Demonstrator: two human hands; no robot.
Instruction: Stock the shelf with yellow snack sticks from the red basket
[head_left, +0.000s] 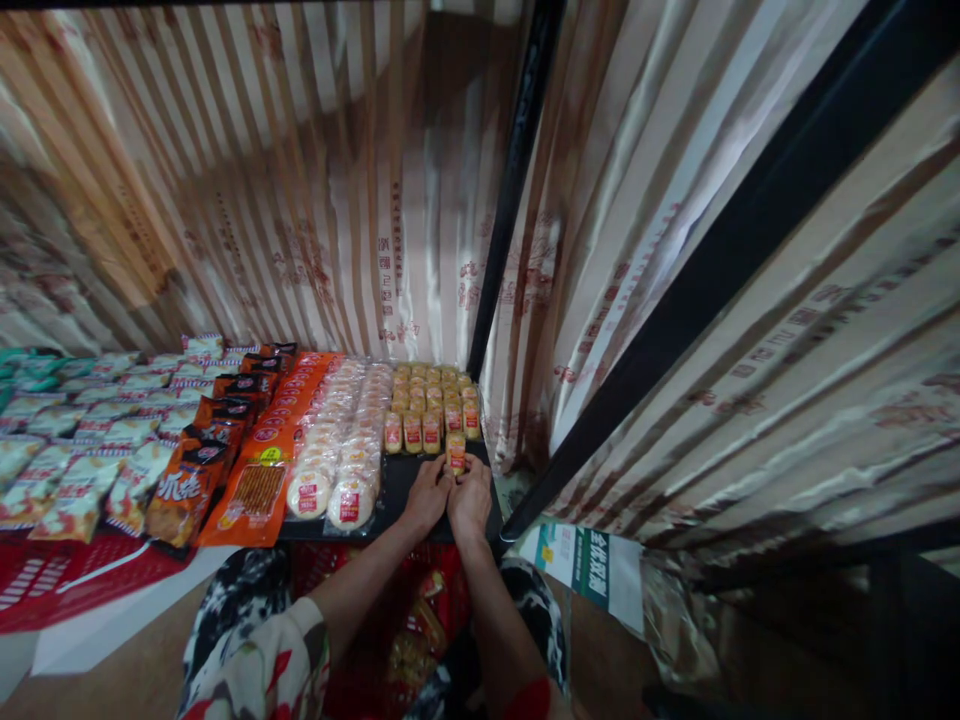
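Note:
Both my hands reach forward to the right end of a low black shelf (397, 480). My left hand (426, 496) and my right hand (470, 494) sit side by side, fingers pinched on one small yellow snack packet (456, 450) standing upright. Just behind it stand rows of the same small yellow packets (431, 400). To their left lie two rows of round white wrapped cakes (341, 440).
Further left lie long orange snack bags (262, 480), dark orange bags (187, 490) and many pale packets (75, 450) on a red cloth. A black pole (517, 180) and a slanted black bar (720, 270) frame striped satin curtains. A red bag of packets (412, 630) lies at my knees.

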